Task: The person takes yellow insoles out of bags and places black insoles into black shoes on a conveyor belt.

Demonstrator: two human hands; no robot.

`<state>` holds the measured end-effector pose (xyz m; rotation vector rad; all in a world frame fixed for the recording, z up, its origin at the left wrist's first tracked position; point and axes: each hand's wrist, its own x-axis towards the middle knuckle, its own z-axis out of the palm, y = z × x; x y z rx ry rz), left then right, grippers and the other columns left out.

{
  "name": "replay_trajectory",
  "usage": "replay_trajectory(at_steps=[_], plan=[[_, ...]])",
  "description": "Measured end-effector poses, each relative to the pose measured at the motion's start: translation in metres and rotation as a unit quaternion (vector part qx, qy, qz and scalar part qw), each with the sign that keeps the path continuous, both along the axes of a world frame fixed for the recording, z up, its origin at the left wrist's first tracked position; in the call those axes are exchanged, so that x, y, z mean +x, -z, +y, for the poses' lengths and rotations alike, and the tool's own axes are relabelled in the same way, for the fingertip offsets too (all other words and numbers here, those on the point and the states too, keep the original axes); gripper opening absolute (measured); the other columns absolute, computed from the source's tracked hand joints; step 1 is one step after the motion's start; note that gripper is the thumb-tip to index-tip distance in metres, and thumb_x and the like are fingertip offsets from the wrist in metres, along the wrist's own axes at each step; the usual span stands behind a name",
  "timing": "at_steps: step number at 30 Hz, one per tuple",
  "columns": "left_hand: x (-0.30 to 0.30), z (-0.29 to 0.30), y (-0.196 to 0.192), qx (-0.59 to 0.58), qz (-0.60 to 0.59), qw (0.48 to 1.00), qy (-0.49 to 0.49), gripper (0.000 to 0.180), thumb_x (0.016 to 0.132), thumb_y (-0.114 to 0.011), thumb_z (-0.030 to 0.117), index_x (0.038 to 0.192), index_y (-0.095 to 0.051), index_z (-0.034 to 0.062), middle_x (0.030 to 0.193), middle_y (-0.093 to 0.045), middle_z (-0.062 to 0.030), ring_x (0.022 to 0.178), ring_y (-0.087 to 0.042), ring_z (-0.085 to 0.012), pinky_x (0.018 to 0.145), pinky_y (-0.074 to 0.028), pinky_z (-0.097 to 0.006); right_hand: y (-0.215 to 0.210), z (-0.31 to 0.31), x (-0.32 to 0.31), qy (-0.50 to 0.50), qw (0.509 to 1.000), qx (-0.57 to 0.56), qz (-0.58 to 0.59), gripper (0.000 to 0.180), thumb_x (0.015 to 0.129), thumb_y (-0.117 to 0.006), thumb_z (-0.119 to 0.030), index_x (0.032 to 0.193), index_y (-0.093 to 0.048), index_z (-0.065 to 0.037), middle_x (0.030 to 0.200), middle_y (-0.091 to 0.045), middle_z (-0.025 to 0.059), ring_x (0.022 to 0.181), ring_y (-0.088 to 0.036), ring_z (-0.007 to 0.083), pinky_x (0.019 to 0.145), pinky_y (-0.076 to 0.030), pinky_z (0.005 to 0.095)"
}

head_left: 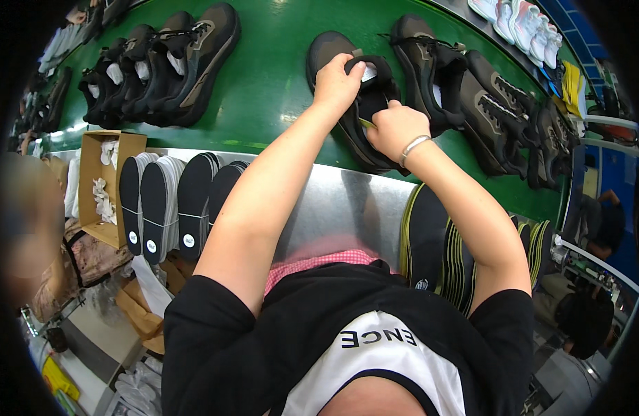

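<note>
A dark grey-brown sneaker [357, 142] lies on the green work surface in front of me, its toe pointing away. My left hand [336, 84] pinches the shoe's black tongue [378, 67], folding it back so that a white label shows. Over the shoe's opening, my right hand [397, 130] is closed with its fingers pressed together. A small yellow-green edge and a thin pale tip show by its fingers; I cannot tell what they belong to. Another dark sneaker [418, 66] stands just right of this one.
More dark sneakers stand left [205, 62] and right [496, 121] on the green conveyor [278, 35]. Along the near metal ledge [323, 208] are banded black insoles [156, 201], yellow-edged insoles [427, 229] and a cardboard box [91, 180] with crumpled paper. Another person [39, 229] is at the left.
</note>
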<state>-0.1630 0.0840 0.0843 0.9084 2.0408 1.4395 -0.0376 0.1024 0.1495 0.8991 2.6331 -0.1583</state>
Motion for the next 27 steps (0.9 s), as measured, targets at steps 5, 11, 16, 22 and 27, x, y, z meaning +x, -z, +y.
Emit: replay_trajectory(at_steps=[5,11,16,22,27], plan=[[0.0,-0.002,0.002,-0.001,0.011,1.0,-0.007,0.04,0.076,-0.057,0.031,0.101,-0.055,-0.0002,0.094,-0.06,-0.0189,0.09,-0.058,-0.0277,0.078,-0.043,-0.032,0.031,0.004,-0.014,-0.042,0.999,-0.003,-0.022,0.021,0.072,-0.051,-0.013,0.083,-0.065,-0.002,0.092,-0.058,0.0181,0.082,-0.059,0.0283,0.071,-0.048,0.036],[0.002,-0.002,0.007,0.01,0.01,1.0,-0.023,0.037,0.076,-0.058,0.028,0.099,-0.056,0.0001,0.087,-0.061,-0.0186,0.083,-0.059,-0.0292,0.073,-0.045,-0.034,0.057,0.007,-0.012,-0.054,0.997,-0.023,-0.054,0.022,0.074,-0.049,-0.009,0.087,-0.063,-0.001,0.1,-0.056,0.0208,0.086,-0.059,0.0308,0.072,-0.048,0.0362],[0.001,0.002,0.007,0.046,-0.006,0.999,-0.01,0.036,0.075,-0.059,0.027,0.098,-0.056,0.0003,0.085,-0.061,-0.0189,0.081,-0.059,-0.0298,0.072,-0.046,-0.035,0.059,0.036,-0.02,-0.038,0.964,-0.21,-0.161,0.032,0.073,-0.049,-0.018,0.096,-0.061,0.0,0.104,-0.054,0.0224,0.087,-0.058,0.0318,0.078,-0.046,0.0358],[-0.002,-0.002,0.013,0.028,-0.01,0.999,-0.023,0.035,0.075,-0.059,0.027,0.098,-0.056,0.0005,0.085,-0.061,-0.0191,0.081,-0.059,-0.0295,0.073,-0.045,-0.034,0.048,0.002,-0.038,0.078,0.976,-0.085,-0.186,0.03,0.075,-0.057,-0.013,0.103,-0.06,-0.006,0.108,-0.057,0.0099,0.106,-0.051,0.0228,0.078,-0.047,0.0295],[0.0,-0.002,0.006,0.01,-0.008,1.0,-0.019,0.035,0.076,-0.058,0.028,0.099,-0.056,0.0011,0.087,-0.061,-0.0164,0.082,-0.059,-0.0251,0.074,-0.044,-0.032,0.053,0.015,-0.028,-0.12,0.971,-0.073,-0.192,0.025,0.07,-0.058,-0.008,0.095,-0.064,-0.006,0.098,-0.062,0.0109,0.092,-0.059,0.0241,0.075,-0.048,0.0295]])
